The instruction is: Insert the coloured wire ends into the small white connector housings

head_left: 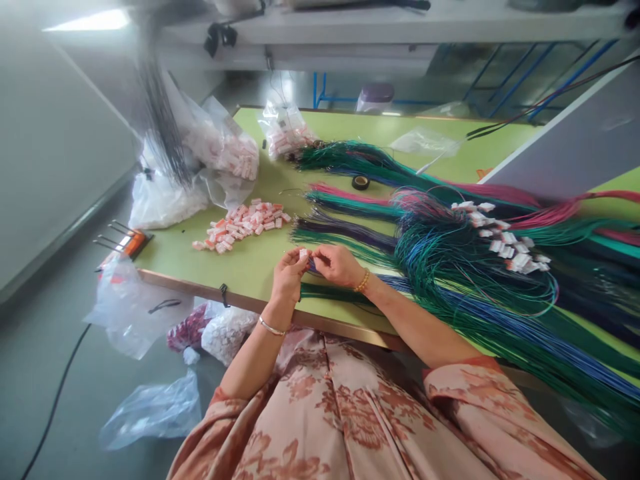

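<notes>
My left hand [289,275] pinches a small white connector housing [303,254] near the table's front edge. Right beside it, my right hand [339,265] is closed with its fingertips at the housing, apparently on a thin wire whose end is hidden by the fingers. To the left of my hands lies a loose pile of white and orange connector housings [245,225]. Bundles of dark wires [345,230] and blue wires [395,283] stretch off to the right of my hands. A cluster of housings [505,237] sits on top of the tangled green wires [430,257].
Plastic bags of housings [225,150] stand at the back left, and another bag [285,130] is beside them. A roll of black tape [361,182] lies behind the wires. An orange holder with metal pins [133,243] is at the left corner. A grey panel [575,127] rises at right.
</notes>
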Available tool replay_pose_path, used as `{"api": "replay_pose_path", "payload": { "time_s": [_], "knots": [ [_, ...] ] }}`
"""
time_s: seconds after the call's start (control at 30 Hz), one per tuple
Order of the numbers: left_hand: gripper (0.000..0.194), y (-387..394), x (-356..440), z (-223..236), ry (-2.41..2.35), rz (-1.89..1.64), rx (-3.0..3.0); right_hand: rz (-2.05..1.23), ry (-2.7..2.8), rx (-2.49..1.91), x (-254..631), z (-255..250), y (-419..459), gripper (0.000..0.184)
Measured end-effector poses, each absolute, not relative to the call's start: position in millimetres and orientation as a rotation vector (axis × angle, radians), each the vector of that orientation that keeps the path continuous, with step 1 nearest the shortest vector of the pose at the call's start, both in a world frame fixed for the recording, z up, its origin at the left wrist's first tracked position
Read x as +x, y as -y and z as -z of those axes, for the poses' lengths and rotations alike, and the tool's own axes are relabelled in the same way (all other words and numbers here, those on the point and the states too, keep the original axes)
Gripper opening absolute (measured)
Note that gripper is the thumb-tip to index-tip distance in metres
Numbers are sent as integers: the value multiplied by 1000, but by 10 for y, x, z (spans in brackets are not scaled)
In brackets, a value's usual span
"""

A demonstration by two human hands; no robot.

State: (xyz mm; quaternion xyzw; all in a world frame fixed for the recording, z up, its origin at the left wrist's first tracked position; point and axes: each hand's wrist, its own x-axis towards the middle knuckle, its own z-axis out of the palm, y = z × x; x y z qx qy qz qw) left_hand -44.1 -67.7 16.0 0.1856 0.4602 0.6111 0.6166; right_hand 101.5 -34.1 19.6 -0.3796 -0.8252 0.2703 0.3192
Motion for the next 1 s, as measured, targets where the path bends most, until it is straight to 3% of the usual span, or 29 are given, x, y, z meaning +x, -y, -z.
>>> {"api": "replay_pose_path", "payload": {
  "time_s": [0.6, 0.8, 1.0],
  "knots": [
    [35, 627, -416, -95, -1092, -1415, 429, -682, 2131, -1029, 1088, -289, 56, 19],
    [28, 580, -453, -88, -1105, -1383, 405, -413, 2152, -1573, 1464, -310, -679, 13],
    [31, 589, -478, -64, -1085, -1361, 426, -375, 2279, -1733, 1507, -189, -841, 14]
  ]
}}
